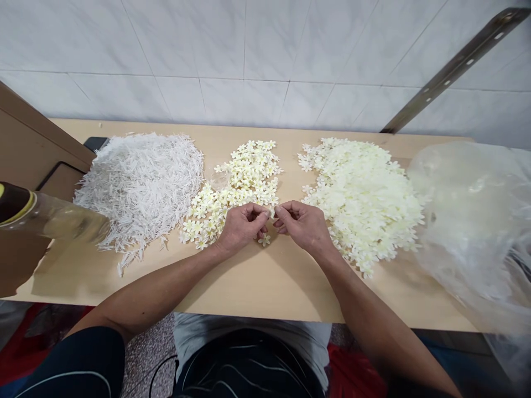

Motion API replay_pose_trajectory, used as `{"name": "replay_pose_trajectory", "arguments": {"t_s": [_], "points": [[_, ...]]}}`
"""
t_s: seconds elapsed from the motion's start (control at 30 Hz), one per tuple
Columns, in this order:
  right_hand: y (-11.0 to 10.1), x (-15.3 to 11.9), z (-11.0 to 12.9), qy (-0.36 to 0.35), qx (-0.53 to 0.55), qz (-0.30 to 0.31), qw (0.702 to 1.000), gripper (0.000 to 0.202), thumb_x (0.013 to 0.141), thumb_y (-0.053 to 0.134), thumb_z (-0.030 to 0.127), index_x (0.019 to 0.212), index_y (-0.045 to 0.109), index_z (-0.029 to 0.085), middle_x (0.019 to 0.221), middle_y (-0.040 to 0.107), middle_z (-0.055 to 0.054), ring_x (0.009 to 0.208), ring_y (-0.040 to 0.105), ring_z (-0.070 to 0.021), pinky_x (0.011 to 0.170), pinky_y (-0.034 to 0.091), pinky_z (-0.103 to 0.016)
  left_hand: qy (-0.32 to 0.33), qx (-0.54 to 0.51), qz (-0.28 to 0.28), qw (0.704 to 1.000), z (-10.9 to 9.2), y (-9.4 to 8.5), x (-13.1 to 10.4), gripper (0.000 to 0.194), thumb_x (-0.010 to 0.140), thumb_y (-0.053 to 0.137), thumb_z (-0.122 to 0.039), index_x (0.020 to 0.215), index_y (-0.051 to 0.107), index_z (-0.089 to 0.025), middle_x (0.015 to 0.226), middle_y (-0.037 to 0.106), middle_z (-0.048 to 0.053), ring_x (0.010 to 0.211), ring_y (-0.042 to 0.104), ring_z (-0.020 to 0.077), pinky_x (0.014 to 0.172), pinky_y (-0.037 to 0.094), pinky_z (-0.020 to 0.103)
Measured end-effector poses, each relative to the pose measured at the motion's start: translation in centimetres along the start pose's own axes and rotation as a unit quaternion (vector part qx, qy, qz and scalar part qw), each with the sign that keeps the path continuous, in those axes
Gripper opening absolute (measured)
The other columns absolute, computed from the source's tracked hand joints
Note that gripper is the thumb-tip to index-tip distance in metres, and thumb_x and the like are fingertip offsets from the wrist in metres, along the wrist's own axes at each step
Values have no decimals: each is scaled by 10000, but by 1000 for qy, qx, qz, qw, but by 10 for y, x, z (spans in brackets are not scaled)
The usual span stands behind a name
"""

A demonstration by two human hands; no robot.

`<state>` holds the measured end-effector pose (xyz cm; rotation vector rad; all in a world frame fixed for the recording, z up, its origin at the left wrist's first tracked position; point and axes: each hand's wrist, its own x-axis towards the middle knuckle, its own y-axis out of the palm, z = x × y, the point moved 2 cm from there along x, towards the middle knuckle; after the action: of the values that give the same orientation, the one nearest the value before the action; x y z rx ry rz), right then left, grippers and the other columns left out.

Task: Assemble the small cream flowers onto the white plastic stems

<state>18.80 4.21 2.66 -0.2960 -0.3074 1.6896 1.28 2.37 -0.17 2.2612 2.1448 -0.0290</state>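
My left hand (245, 225) is closed in a pinch over the front of the middle pile of small artificial flowers (249, 171), which have pale petals and yellow centres. A pale artificial flower (272, 211) shows at its fingertips, partly hidden. Close beside it, my right hand (304, 225) pinches thumb against forefinger, the tips almost meeting the left ones; what they hold is too small to make out. Just below the left fingers a single flower (264, 240) lies on the table.
On the wooden table (265, 293), a heap of thin white stems (145, 177) lies left and a larger heap of pale petals (365, 193) right. A clear plastic bag (464, 210) covers the right end. A bottle (62, 215) juts in at left. Behind stands a tiled wall (265, 50).
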Motion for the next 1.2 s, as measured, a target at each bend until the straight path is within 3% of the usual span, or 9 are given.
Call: {"name": "replay_pose_trajectory", "arguments": {"t_s": [0.23, 0.43, 0.67, 0.73, 0.87, 1.0, 1.2], "points": [[3, -3, -2, -38, -7, 12, 999, 382, 871, 730, 573, 960, 756, 202, 852, 781, -65, 707, 767, -222, 562, 640, -291, 32, 32, -4, 999, -4, 0, -3, 297, 895, 691, -444, 877, 736, -151, 624, 697, 27, 481, 628, 128, 508, 533, 237], [4, -5, -4, -94, -88, -31, 991, 286, 940, 667, 488, 966, 752, 216, 810, 779, -44, 693, 766, -219, 622, 614, -309, 0, 19, -1, 1000, -2, 1, -2, 283, 883, 708, -432, 874, 740, -151, 620, 702, 31, 478, 628, 130, 514, 536, 237], [7, -10, 6, -199, -263, -75, 941, 194, 984, 595, 357, 949, 711, 206, 906, 789, -74, 769, 742, -211, 706, 534, -303, 2, 29, -7, 1000, 0, -1, -3, 295, 871, 722, -441, 860, 738, -146, 611, 695, 34, 492, 648, 145, 508, 540, 239], [6, -10, 7, -172, -263, -56, 948, 199, 990, 580, 359, 914, 681, 205, 871, 781, -76, 766, 736, -217, 682, 520, -302, 0, 30, -8, 1000, 0, -1, -3, 296, 868, 724, -440, 861, 740, -144, 608, 695, 34, 486, 645, 143, 501, 538, 236], [-3, -6, 4, -48, -166, 15, 985, 226, 1013, 543, 392, 884, 604, 215, 760, 761, -35, 613, 724, -183, 590, 514, -271, -3, 8, -9, 1000, -1, -1, -1, 297, 849, 743, -434, 871, 742, -138, 606, 696, 28, 473, 638, 134, 498, 541, 229], [-17, -1, 0, 28, -72, 30, 997, 265, 1006, 565, 453, 902, 561, 210, 793, 766, -41, 532, 715, -159, 523, 513, -241, -17, -12, -21, 1000, -2, -2, 2, 273, 848, 741, -405, 830, 722, -133, 609, 695, 30, 460, 621, 121, 490, 531, 222], [-28, 4, 2, 26, 76, 35, 996, 358, 903, 715, 534, 848, 586, 205, 780, 713, -56, 799, 766, -226, 594, 626, -289, -45, -36, -21, 998, -8, -3, 3, 258, 836, 744, -378, 799, 716, -124, 601, 689, 43, 466, 609, 117, 504, 533, 228]]}}
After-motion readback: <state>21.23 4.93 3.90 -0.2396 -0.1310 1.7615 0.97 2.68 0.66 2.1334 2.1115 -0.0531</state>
